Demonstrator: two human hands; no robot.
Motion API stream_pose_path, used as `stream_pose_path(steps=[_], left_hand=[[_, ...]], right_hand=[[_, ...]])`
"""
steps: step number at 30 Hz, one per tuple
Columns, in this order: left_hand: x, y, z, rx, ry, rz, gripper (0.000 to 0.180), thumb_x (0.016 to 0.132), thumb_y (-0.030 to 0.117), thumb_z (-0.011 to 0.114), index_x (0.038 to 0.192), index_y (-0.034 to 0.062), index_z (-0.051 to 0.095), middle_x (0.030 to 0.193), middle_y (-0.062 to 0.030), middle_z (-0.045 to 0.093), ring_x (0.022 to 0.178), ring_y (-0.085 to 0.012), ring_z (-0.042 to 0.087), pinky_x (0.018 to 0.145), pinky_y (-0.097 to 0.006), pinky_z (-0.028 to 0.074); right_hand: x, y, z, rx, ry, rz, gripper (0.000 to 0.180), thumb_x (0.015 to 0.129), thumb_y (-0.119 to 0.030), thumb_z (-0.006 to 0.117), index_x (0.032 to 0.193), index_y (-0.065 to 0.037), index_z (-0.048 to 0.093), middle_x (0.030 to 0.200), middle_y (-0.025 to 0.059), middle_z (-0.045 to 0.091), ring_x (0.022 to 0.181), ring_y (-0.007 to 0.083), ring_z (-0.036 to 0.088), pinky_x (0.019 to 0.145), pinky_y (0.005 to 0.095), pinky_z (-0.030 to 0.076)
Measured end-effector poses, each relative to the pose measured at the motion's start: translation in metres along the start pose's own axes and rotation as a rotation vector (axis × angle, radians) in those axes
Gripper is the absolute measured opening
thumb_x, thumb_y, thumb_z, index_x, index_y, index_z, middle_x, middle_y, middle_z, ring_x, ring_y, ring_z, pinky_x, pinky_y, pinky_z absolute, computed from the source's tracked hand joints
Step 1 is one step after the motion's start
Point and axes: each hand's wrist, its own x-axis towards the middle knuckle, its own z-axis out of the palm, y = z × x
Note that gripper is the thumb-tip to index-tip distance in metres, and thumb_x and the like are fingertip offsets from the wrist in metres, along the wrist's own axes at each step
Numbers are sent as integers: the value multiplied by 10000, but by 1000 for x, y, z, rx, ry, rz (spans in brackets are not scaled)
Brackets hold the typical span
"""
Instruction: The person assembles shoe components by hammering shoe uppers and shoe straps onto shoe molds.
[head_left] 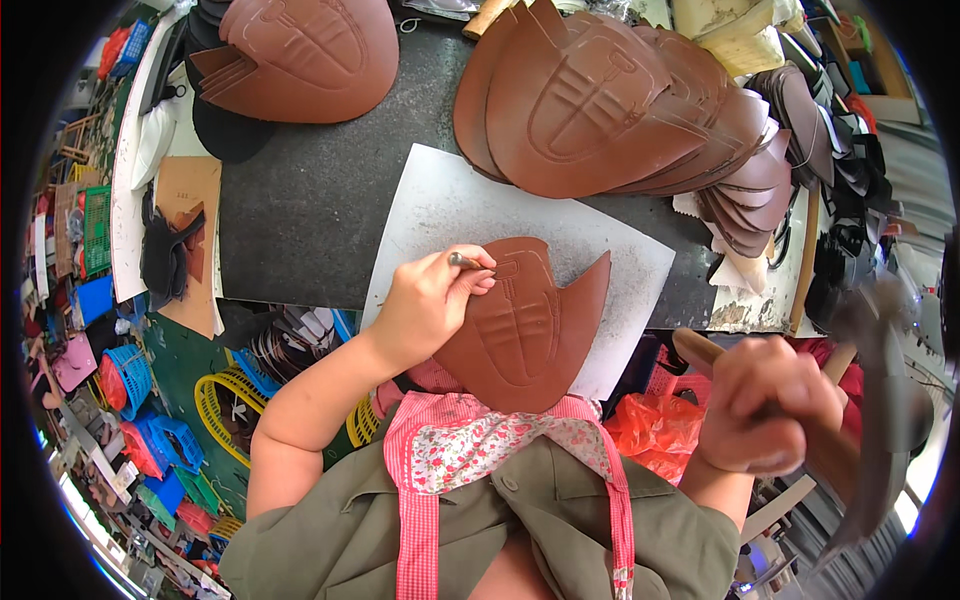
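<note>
Left hand (425, 305) pinched a small metal punch (466, 262) against the brown leather piece (525, 325) on the grey mat (440, 210) – piece at 3 o'clock of that hand. Right hand (765, 405) closed round a hammer (860, 400), blurred. Leather looked stiff yet bendable, light – best held flat by its edge.

The left hand (425, 305), on a bare forearm bent in from the lower left, pinches its fingertips in a tight grip, while the right hand (765, 405) is raised, fisted and blurred at the right.
</note>
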Motion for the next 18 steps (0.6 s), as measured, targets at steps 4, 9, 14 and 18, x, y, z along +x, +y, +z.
stream_pose_path(steps=[4, 9, 14, 18], left_hand=[[4, 9, 8, 429, 29, 356, 145, 807, -66, 566, 944, -17, 561, 795, -136, 645, 700, -235, 671, 629, -300, 534], [13, 6, 8, 135, 18, 99, 116, 830, -52, 553, 941, -17, 551, 765, -131, 652, 676, -217, 665, 631, -291, 532], [9, -4, 8, -67, 32, -50, 82, 866, -46, 532, 941, -18, 549, 846, -104, 683, 705, -141, 666, 638, -246, 540], [12, 0, 11, 48, 30, 94, 95, 850, -39, 554, 939, -9, 554, 820, -116, 680, 684, -173, 674, 622, -254, 539]], right_hand=[[-8, 16, -6, -123, -569, -89, 196, 781, -194, 603, 828, -40, 492, 668, 82, 508, 535, 252, 515, 463, 338, 425], [-45, 51, 0, -669, -655, 115, 363, 687, -94, 683, 986, 11, 506, 750, 129, 560, 632, 310, 582, 555, 386, 475], [-27, 20, -13, -810, -444, 680, 183, 675, -205, 680, 824, -116, 624, 657, 54, 608, 624, 243, 619, 595, 335, 497], [-27, 15, -17, -241, -75, -53, 163, 823, -251, 544, 808, -95, 498, 582, 43, 488, 513, 186, 501, 478, 311, 434]])
